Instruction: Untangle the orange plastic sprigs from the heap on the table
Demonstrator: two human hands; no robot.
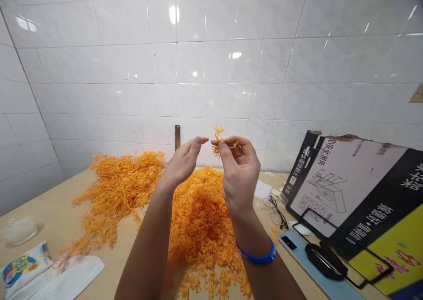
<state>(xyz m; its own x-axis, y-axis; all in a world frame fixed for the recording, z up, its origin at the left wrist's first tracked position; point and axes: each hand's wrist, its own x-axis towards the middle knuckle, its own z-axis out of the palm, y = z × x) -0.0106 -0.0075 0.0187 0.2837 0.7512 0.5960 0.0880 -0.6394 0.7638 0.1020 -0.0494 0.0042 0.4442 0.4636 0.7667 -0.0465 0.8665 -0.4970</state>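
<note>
My right hand [241, 172], with a blue wristband, pinches a thin branched orange plastic piece [217, 135] with spiky, flower-like ends. To its left is my left hand [185, 161], thumb pressed against the fingers and fingertips pointing at the piece. A small gap separates the two hands, and whatever the left fingers hold is hidden. Below and between my forearms lies a large heap of small orange spiky pieces [201, 207]. Another pile of orange branched pieces [122, 190] spreads over the table to the left.
On the right stand a printed cardboard box [330, 176], eyeglasses [279, 212], a light blue phone [297, 247] and a black-framed object [325, 262]. At left are a white packet [26, 264] and a whitish translucent object [20, 230]. A tiled wall [211, 71] rises behind the table.
</note>
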